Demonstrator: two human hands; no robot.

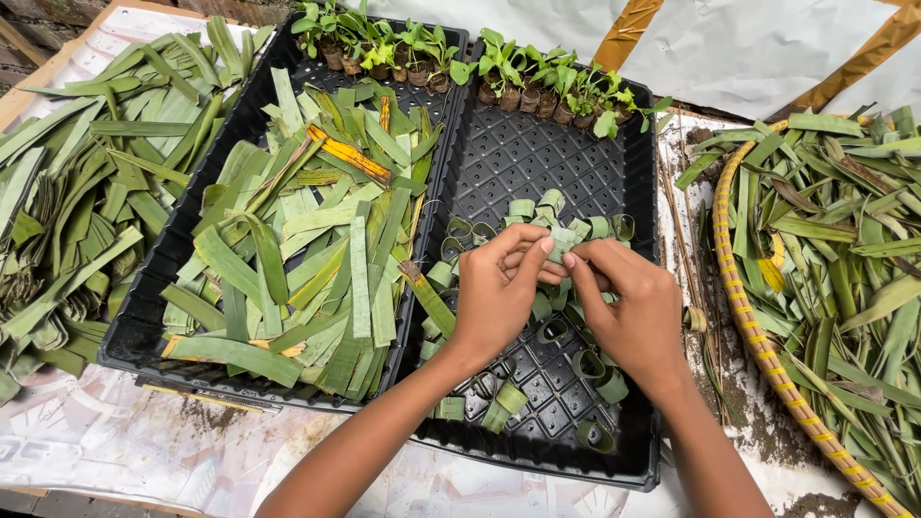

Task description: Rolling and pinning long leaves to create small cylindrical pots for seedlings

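Observation:
My left hand (499, 288) and my right hand (633, 312) meet over the right black tray (537, 163), fingertips pinched together on a small green leaf strip (561, 242) being curled between them. Under and around the hands lie several rolled leaf rings (537, 216) on the tray's grid floor, with more rings (600, 379) toward the near edge. The left black tray (144, 317) holds a heap of flat cut leaf strips (317, 249).
Small seedlings in leaf pots (552, 86) line the far edge of both trays. Loose long leaves (77, 192) pile at the left. A round woven basket (758, 336) full of leaf cuttings sits at the right. Soil scatters on the printed sheet (144, 441).

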